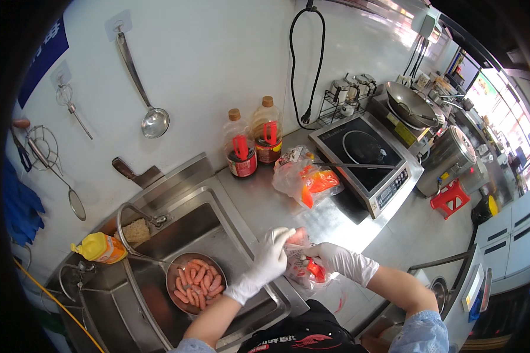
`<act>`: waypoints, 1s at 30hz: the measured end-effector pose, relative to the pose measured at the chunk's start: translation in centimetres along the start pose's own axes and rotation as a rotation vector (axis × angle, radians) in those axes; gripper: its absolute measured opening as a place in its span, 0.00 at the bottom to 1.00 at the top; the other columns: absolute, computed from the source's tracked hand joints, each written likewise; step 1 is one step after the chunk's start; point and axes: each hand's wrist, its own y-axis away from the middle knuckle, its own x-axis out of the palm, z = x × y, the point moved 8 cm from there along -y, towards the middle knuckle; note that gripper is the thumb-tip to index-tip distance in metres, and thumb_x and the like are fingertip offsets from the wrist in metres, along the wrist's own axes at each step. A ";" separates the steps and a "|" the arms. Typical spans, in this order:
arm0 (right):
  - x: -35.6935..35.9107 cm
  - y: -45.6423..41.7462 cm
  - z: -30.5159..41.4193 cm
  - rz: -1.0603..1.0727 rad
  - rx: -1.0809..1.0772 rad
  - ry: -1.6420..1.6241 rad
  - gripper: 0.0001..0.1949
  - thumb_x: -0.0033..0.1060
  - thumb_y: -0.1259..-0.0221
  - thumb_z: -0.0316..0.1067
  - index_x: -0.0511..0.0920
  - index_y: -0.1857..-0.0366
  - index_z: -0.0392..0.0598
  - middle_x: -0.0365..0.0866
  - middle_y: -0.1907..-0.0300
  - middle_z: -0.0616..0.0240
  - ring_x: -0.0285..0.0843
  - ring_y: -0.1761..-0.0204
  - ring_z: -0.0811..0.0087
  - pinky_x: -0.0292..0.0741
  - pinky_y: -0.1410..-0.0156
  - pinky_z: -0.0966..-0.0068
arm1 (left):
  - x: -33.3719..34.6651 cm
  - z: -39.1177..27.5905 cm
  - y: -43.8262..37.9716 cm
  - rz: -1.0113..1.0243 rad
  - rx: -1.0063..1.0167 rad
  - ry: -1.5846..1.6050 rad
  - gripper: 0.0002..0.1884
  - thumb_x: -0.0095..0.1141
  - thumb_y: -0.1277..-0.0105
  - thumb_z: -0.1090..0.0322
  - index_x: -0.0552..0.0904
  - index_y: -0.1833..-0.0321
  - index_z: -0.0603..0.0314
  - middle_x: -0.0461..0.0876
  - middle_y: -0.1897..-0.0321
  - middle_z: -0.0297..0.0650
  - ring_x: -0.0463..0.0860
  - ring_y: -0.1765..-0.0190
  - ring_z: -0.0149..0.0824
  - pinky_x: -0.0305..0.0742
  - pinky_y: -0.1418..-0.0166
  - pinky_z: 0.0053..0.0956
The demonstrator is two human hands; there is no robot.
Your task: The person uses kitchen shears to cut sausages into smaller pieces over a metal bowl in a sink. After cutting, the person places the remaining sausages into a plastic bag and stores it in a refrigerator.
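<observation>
Both my hands wear white gloves and meet at a clear plastic bag with red and orange printing. My right hand grips the bag's side. My left hand is at the bag's other side, its fingers bent towards a pink sausage at the top; whether they hold it is hard to see. To the left, a round metal bowl sits in the steel sink. Many pink sausages fill it, under a curved faucet.
Another printed plastic bag lies beside an induction cooker, with a dark stick across both. Two bottles stand by the wall. A yellow bottle and sponge are behind the sink. A cleaver and ladle are at the wall.
</observation>
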 end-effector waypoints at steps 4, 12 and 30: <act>0.9 -2.1 -2.5 0.135 0.022 -0.390 0.12 0.51 0.34 0.28 0.71 0.50 0.35 0.80 0.58 0.56 0.79 0.56 0.70 0.76 0.51 0.71 | 1.8 -0.5 4.1 0.056 0.074 -0.023 0.34 0.63 0.47 0.66 0.71 0.33 0.53 0.61 0.28 0.47 0.56 0.27 0.57 0.49 0.25 0.51; 6.5 -0.5 -0.9 0.325 -0.211 -0.300 0.16 0.38 0.29 0.32 0.68 0.42 0.38 0.74 0.45 0.52 0.73 0.43 0.59 0.70 0.36 0.61 | 6.9 7.2 2.8 -0.086 -0.250 0.820 0.39 0.61 0.39 0.62 0.56 0.27 0.62 0.60 0.30 0.47 0.59 0.28 0.46 0.53 0.26 0.39; 8.7 1.7 5.0 0.231 -1.036 2.639 0.19 0.56 0.49 0.37 0.78 0.52 0.46 0.81 0.59 0.60 0.81 0.55 0.64 0.76 0.49 0.65 | 7.5 4.8 1.0 0.114 -0.272 0.767 0.28 0.61 0.41 0.77 0.68 0.36 0.63 0.72 0.40 0.43 0.74 0.39 0.35 0.70 0.37 0.27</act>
